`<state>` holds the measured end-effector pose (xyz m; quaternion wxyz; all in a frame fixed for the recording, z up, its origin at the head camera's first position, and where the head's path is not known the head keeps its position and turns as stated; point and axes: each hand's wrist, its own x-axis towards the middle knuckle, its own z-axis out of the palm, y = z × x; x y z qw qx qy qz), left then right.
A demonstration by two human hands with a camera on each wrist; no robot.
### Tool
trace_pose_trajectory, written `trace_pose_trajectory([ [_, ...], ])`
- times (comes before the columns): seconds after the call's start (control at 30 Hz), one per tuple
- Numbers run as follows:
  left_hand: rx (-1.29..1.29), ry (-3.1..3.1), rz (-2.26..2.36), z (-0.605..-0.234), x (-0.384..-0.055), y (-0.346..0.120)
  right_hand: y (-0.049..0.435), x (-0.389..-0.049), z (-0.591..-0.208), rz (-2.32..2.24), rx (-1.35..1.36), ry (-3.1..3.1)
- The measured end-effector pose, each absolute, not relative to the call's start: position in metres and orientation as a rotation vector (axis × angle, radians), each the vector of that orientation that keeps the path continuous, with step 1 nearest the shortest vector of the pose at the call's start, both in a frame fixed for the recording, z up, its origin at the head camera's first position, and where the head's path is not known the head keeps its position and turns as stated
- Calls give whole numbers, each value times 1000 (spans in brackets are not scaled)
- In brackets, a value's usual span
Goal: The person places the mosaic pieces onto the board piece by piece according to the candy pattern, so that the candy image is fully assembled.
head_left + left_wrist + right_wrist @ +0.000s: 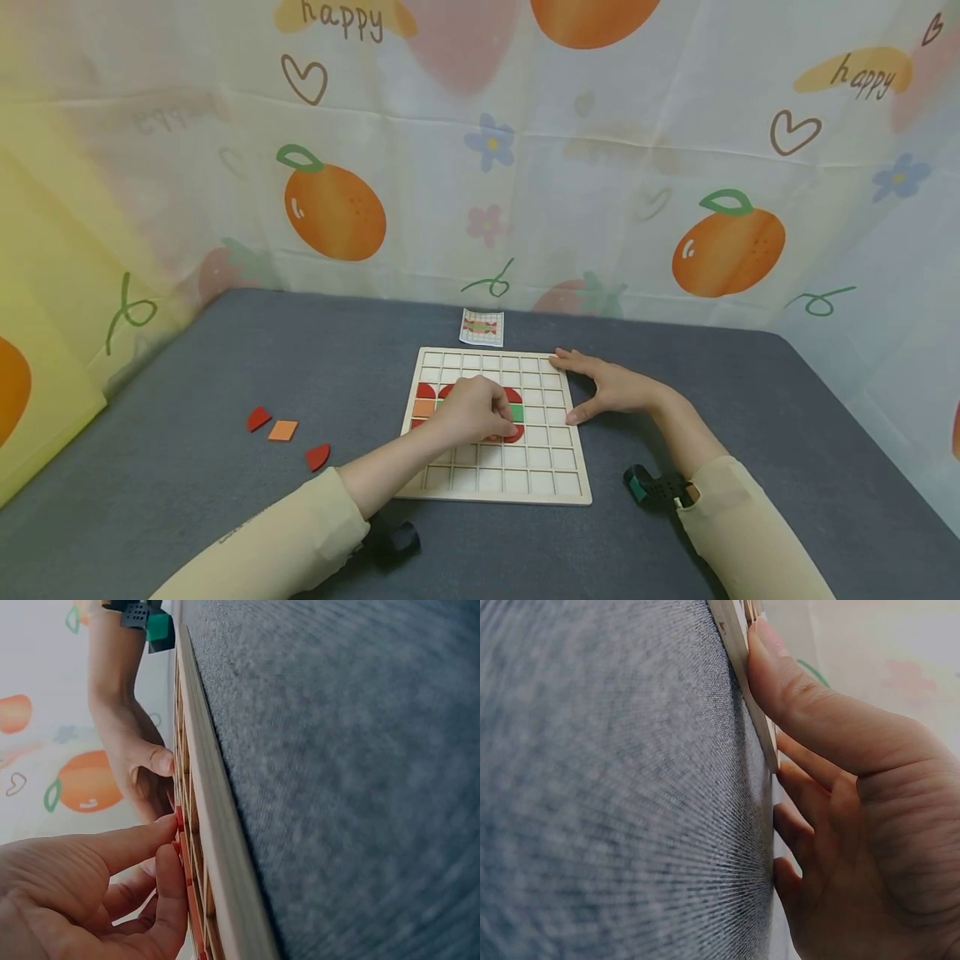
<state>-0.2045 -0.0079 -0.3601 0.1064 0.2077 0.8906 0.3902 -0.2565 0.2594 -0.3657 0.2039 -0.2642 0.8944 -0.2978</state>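
Observation:
A square wooden grid board lies on the table with red, orange and green pieces set in its middle rows. My left hand reaches over it, thumb and forefinger pinching a red quarter-circle piece down at the grid. The hand hides part of the rows beneath it. A green piece shows just beyond the fingertips. My right hand rests at the board's right edge, fingers spread, with the thumb on the rim and the fingertips by the far corner, as the right wrist view also shows.
Left of the board lie two red quarter-circle pieces, one farther back and one nearer, with an orange square between them. A small pattern card sits behind the board. A printed curtain hangs behind the table.

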Motion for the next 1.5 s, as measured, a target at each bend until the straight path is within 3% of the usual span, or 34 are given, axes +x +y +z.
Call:
trace_pose_trajectory([
  [0.4,605,2560,1268,-348,-211,-33,261,-258,-366,-852,-737,2479],
  [0.83,502,2687,1044,-322,-227,-159,260,-258,-366,-845,-728,2485],
  [1.13,512,2586,920,-325,-232,-253,261,-257,-366,-852,-721,2483],
  [1.5,555,2374,916,-342,-232,-283,260,-255,-364,-829,-731,2496],
])
